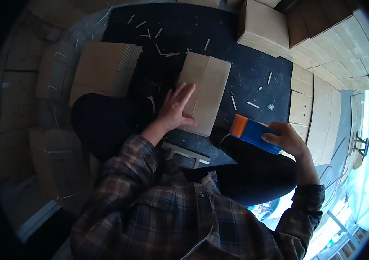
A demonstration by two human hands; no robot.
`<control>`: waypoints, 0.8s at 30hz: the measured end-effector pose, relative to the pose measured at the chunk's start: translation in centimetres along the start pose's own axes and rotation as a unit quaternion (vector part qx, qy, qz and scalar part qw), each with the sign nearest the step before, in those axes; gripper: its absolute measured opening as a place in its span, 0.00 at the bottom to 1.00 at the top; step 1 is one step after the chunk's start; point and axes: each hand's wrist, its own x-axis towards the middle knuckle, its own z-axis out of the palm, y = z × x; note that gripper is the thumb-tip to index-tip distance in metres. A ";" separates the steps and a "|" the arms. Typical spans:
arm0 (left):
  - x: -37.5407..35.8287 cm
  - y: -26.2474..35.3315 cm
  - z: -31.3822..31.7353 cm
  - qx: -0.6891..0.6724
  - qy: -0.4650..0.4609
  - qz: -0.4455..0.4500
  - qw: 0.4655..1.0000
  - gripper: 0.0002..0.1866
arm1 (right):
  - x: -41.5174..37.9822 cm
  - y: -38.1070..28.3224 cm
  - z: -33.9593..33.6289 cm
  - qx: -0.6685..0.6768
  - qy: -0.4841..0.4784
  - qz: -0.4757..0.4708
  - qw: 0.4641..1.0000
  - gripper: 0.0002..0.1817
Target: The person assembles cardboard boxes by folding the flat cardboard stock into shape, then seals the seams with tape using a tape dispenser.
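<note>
Box [208, 91], cardboard, closed, lying on dark floor [254, 56] in front of the seated person. Left hand [178, 107] open, fingers spread, palm down on box's near left part. Right hand [285, 138] gripping blue-and-orange tool [254, 134], beside box's near right corner. Folded cardboard stack [102, 71] to the left.

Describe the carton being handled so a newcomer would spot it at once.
On the dark floor, mid-view, lies a plain brown carton with a seam along its length. The spread left hand rests on its left part; neither the cardboard stack to the left nor the box at upper right is touched by a hand.
</note>
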 end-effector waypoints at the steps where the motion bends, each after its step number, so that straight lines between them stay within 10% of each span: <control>1: 0.0 0.0 -0.1 0.004 0.003 0.003 1.000 0.67 | 0.0 0.8 0.0 -0.002 0.002 0.006 1.000 0.23; 24: 0.3 0.3 -0.1 0.001 -0.010 0.010 1.000 0.66 | 11.6 -2.3 5.0 -0.111 -0.055 0.104 0.987 0.31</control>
